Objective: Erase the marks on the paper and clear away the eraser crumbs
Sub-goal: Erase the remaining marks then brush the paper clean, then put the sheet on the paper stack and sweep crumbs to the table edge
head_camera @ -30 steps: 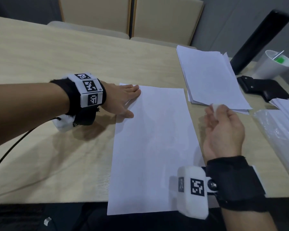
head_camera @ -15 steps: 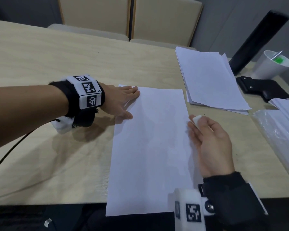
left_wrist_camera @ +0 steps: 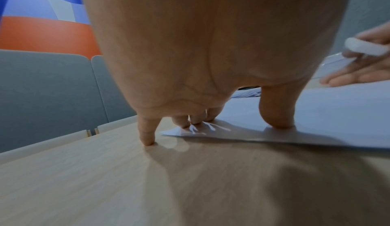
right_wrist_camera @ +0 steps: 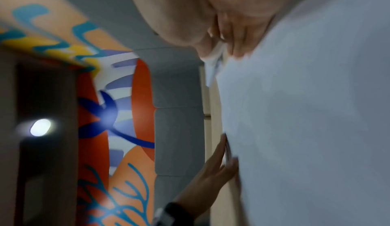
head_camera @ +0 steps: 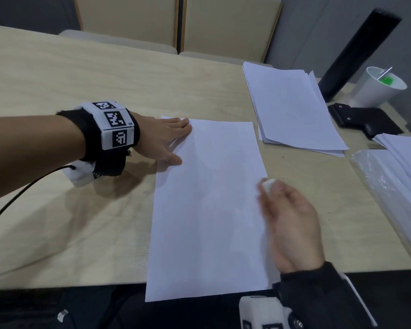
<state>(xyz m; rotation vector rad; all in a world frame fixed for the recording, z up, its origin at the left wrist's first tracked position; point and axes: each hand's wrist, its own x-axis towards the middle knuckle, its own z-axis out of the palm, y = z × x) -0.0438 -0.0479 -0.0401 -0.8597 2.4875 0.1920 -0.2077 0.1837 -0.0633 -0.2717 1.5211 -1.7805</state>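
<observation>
— Where's the paper [head_camera: 209,210]?

— Flat on the wooden table [head_camera: 81,210], its near end hanging over the near edge. The left hand [head_camera: 163,138] presses its far left corner with fingers spread straight, thumb on the left edge, little finger on bare wood

— And the right hand [head_camera: 292,224]?

— At the sheet's right edge, pinching a white eraser [head_camera: 268,185] at the fingertips, the other fingers loose against the paper. A paper stack [head_camera: 292,108] lies toward the far right corner, with a white cup [head_camera: 375,91]
</observation>
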